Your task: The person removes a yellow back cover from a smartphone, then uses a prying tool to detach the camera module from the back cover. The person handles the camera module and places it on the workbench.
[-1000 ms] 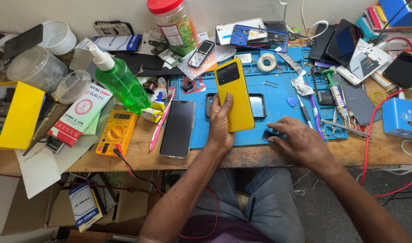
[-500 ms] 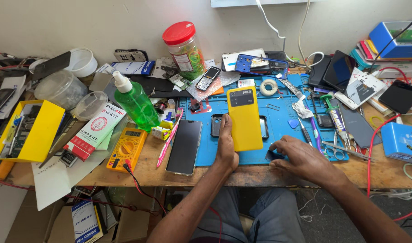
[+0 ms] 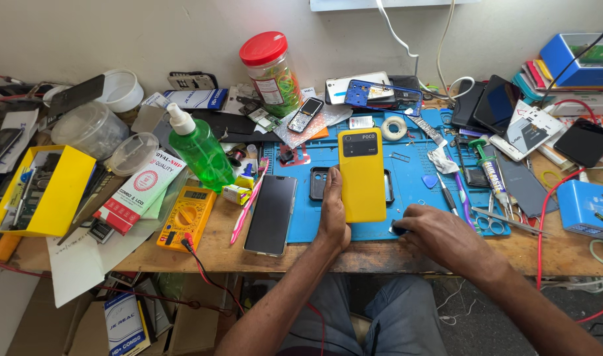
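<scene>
My left hand [image 3: 332, 214] grips the lower left edge of a yellow phone [image 3: 361, 173] that lies back up on a blue work mat [image 3: 413, 184]. A dark phone part [image 3: 317, 182] peeks out from under the yellow phone. My right hand [image 3: 440, 234] rests at the mat's front edge, its fingers closed on a small dark object [image 3: 398, 229] that I cannot identify. A black phone [image 3: 271, 214] lies screen up just left of my left hand.
A green spray bottle [image 3: 199, 151], a yellow multimeter [image 3: 187, 217] and a pink toothbrush [image 3: 249, 201] lie to the left. A red-lidded jar [image 3: 273, 72] stands at the back. Tweezers and scissors [image 3: 489, 221] lie right. A blue box [image 3: 588, 207] sits far right.
The view has tilted down and shifted a little. My left hand has kept its hold on the yellow phone, and my right hand stays at the mat's front edge.
</scene>
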